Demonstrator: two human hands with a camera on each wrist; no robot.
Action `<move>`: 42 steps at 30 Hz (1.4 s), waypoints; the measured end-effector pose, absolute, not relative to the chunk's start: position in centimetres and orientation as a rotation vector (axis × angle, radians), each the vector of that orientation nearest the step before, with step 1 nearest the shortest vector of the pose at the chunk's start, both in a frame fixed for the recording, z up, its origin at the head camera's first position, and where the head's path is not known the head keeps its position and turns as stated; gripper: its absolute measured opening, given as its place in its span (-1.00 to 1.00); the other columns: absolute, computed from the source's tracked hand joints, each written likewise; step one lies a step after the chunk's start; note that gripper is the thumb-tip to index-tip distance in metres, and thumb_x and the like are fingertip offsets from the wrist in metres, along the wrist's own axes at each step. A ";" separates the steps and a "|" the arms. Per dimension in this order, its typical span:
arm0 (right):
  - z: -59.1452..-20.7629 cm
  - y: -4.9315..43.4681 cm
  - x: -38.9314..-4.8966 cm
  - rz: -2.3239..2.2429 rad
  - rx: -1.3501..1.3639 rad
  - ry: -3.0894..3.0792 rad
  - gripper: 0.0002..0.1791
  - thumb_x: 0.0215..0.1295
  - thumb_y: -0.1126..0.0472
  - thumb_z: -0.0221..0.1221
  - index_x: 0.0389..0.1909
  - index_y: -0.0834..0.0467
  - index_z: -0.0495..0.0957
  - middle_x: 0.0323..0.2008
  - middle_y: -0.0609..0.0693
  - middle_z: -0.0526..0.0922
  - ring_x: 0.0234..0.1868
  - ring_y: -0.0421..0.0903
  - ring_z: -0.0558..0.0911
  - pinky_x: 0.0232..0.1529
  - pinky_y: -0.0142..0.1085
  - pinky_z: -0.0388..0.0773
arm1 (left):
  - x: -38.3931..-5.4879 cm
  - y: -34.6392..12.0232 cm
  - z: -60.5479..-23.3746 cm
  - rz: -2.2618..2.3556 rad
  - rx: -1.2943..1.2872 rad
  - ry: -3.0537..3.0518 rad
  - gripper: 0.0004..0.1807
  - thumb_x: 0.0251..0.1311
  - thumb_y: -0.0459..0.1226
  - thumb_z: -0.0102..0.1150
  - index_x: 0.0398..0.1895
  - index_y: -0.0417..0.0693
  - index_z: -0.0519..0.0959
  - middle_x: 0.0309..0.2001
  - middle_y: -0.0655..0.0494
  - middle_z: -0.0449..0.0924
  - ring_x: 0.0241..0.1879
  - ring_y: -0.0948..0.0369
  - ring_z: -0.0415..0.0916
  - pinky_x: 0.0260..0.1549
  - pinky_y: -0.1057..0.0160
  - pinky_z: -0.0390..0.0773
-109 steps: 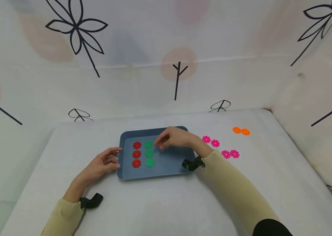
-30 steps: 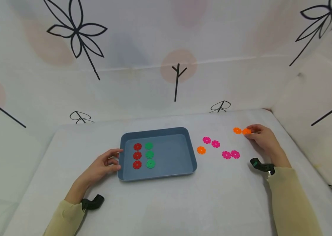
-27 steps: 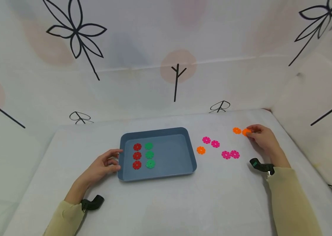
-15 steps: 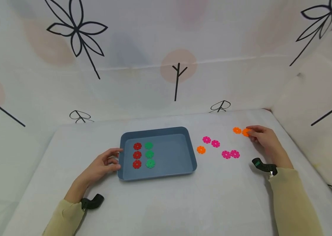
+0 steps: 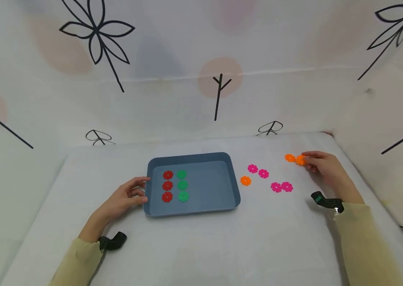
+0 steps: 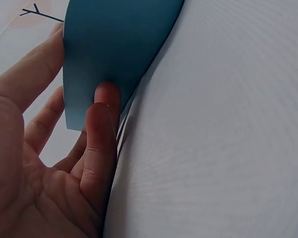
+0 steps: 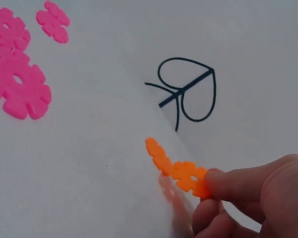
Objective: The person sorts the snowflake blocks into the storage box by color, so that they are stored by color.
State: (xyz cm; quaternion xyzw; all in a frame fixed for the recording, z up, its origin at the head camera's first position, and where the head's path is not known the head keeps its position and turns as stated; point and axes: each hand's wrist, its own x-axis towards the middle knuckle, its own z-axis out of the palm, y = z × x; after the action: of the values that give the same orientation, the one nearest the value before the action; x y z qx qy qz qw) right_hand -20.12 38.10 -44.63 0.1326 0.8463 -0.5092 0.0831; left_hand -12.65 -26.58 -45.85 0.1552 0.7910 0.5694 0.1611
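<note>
My right hand (image 5: 324, 165) pinches an orange flower-shaped disc (image 7: 188, 176) between thumb and finger at the right of the table. A second orange disc (image 7: 157, 155) touches its edge; whether the two interlock I cannot tell. My left hand (image 5: 124, 198) touches the left end of a blue-grey tray (image 5: 216, 184), thumb against the outer wall and a finger at the rim, as the left wrist view shows. In the tray lie a column of red discs (image 5: 167, 185) and a column of green discs (image 5: 182, 185).
A single orange disc (image 5: 246, 180) lies just right of the tray. Beyond it are pink discs in two pairs, one farther back (image 5: 258, 171) and one nearer (image 5: 281, 187). White cloth covers the table (image 5: 201, 246), with a printed backdrop (image 5: 158, 103) behind.
My right hand has left the tray and gone right to the orange pair, where it now pinches one disc. Over the last second it barely moves. My left hand stays at the tray.
</note>
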 end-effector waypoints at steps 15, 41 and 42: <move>-39.3 32.4 -19.3 -1.335 0.058 2.625 -0.56 0.51 0.08 0.07 0.22 0.30 0.45 -0.01 0.26 0.60 -0.06 0.14 0.62 -0.20 -0.37 0.60 | -12.9 -26.6 -45.8 1.625 0.477 2.255 -0.35 0.23 -0.39 0.31 0.37 -0.33 0.32 0.11 -0.26 0.33 -0.19 0.21 0.56 -0.22 0.36 0.55; -40.3 13.4 -21.9 -1.297 -0.597 2.452 -0.84 0.33 0.30 0.24 -0.11 0.14 0.70 -0.29 0.01 0.68 -0.33 -0.01 0.66 -0.30 -0.19 0.62 | -12.7 -26.8 -45.5 1.583 0.450 2.255 -0.34 0.23 -0.36 0.32 0.39 -0.24 0.33 0.19 -0.26 0.30 -0.13 0.16 0.56 -0.17 0.34 0.54; -40.5 12.9 -22.1 -1.284 -0.618 2.440 -0.84 0.34 0.30 0.24 -0.11 0.15 0.69 -0.30 0.00 0.69 -0.34 -0.03 0.64 -0.32 -0.21 0.61 | -12.6 -26.9 -45.6 1.575 0.441 2.262 -0.35 0.24 -0.35 0.32 0.39 -0.23 0.33 0.19 -0.25 0.30 -0.13 0.16 0.55 -0.17 0.34 0.54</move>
State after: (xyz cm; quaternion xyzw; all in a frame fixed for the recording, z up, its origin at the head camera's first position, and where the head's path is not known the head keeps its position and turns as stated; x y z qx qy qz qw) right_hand -22.09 12.91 -40.47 -0.2160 0.8527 -0.4488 0.1575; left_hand -12.59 -26.88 -45.59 0.1556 0.7979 0.5557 0.1741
